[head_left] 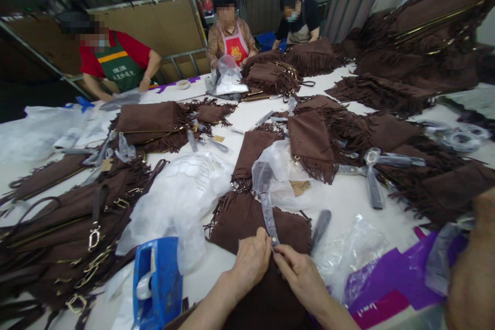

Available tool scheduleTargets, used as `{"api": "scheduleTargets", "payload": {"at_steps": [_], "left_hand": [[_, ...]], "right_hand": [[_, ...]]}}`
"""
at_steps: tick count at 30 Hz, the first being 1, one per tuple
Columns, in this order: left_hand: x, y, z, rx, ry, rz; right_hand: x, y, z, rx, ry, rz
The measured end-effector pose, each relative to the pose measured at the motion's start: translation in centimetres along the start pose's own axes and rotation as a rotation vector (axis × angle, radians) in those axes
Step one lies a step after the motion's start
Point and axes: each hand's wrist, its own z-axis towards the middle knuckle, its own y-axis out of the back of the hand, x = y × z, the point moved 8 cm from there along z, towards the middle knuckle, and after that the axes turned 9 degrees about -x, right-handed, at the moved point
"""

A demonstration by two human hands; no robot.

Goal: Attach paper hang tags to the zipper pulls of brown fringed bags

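Note:
A strap in grey wrapping (267, 211) runs across a brown fringed bag (235, 219) in front of me. My left hand (253, 253) is closed on the near end of this wrapped strap, fingers curled. Just right of it, my right hand (296, 265) pinches the same end between thumb and fingers. Both hands nearly touch over the bag's near side. Clear plastic wrap (270, 165) lies at the strap's far end. What exactly sits between the fingertips is partly hidden.
A blue tape dispenser (158, 281) stands left of my forearm. Brown bags with gold clasps (93, 237) pile up at the left, more fringed bags (313, 139) ahead. Purple sheets (398, 273) and clear plastic bags (356, 247) lie right. Several people work across the table; another person's arm (472, 263) is at right.

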Motion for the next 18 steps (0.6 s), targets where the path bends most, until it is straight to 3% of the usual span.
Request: {"api": "scheduleTargets", "payload": {"at_steps": [8, 18], "left_hand": [[0.0, 0.6, 0.0, 0.006, -0.033, -0.085], [-0.7, 0.3, 0.1, 0.058, -0.085, -0.347]], "right_hand": [[-1.7, -0.4, 1.4, -0.044, -0.166, 0.238], [-1.9, 1.1, 1.6, -0.157, -0.155, 0.298]]}}
